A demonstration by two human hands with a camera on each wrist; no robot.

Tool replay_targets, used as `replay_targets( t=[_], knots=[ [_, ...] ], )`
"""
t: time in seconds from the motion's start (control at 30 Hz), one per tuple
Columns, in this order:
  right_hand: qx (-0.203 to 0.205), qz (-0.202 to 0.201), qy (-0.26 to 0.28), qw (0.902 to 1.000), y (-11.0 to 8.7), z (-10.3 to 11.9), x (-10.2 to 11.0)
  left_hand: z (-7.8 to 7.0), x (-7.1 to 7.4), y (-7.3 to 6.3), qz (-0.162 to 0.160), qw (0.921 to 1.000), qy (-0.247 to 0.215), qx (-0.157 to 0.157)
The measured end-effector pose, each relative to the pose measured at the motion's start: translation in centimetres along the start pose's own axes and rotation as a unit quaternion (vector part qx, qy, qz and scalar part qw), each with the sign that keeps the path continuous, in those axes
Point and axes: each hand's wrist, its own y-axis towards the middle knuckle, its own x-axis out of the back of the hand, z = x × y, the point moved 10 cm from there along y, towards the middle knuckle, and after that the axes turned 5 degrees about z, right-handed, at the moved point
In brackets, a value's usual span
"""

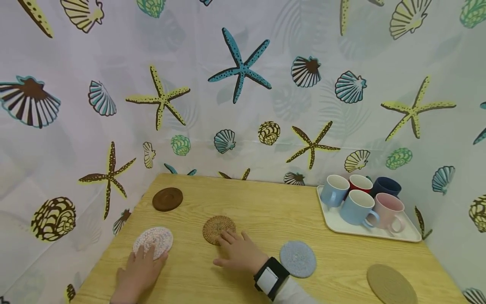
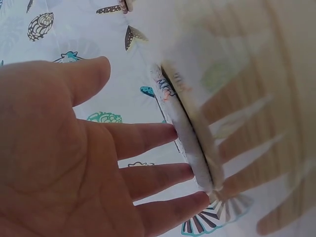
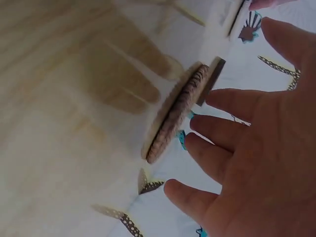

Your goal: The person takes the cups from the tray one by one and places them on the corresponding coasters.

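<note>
My left hand (image 1: 139, 270) reaches over the near edge of a round white coaster with coloured flecks (image 1: 158, 240), its fingertips on the rim. In the left wrist view, three straight fingers meet the edge of that coaster (image 2: 183, 129), and the thumb stands apart. My right hand (image 1: 241, 252) has its fingers spread, the fingertips at the lower right edge of a round brown woven coaster (image 1: 217, 227). From the right wrist view, the fingers point towards the side of the woven coaster (image 3: 170, 123), which lies flat on the table. Neither hand grips anything.
A dark brown wooden coaster (image 1: 167, 199) lies at the back left. A grey-blue coaster (image 1: 298, 259) and a tan coaster (image 1: 392, 283) lie to the right. A white tray (image 1: 341, 228) with several mugs (image 1: 357, 207) stands at the back right. Patterned cloth (image 1: 243, 139) surrounds the wooden table (image 1: 262, 207).
</note>
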Motion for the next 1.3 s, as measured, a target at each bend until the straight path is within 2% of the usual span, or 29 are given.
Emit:
replay_targets(
  t=[0.13, 0.3, 0.53, 0.73, 1.0, 1.13, 1.3],
  knots=[
    [-0.017, 0.017, -0.003, 0.9997, 1.0, 0.4, -0.6, 0.0, -0.4, -0.2, -0.001, 1.0, -0.001, 0.003],
    [-0.044, 0.016, 0.005, 0.9989, 1.3, -0.7, -0.2, 0.4, -0.9, 0.0, 0.005, 0.9999, -0.001, 0.009],
    [-0.074, -0.004, 0.032, 0.9967, 1.7, -4.6, 0.4, 0.2, -0.4, -0.1, 0.004, 1.0, 0.0, 0.006],
    [-0.098, -0.014, 0.025, 0.9948, 2.4, -8.0, 0.6, 0.0, -0.3, 0.0, 0.001, 1.0, -0.001, 0.005],
    [-0.109, -0.019, 0.049, 0.9926, 3.7, -10.6, 1.0, -0.1, -0.4, 0.2, -0.001, 1.0, -0.004, 0.0],
    [-0.108, -0.018, 0.07, 0.9916, 3.1, -11.0, 1.4, -0.3, -0.8, 0.5, 0.01, 0.9999, -0.006, -0.006],
    [-0.082, -0.036, 0.108, 0.9902, 1.0, -10.3, 2.8, -0.8, -0.9, 0.7, 0.019, 0.9996, 0.005, -0.019]
  ],
)
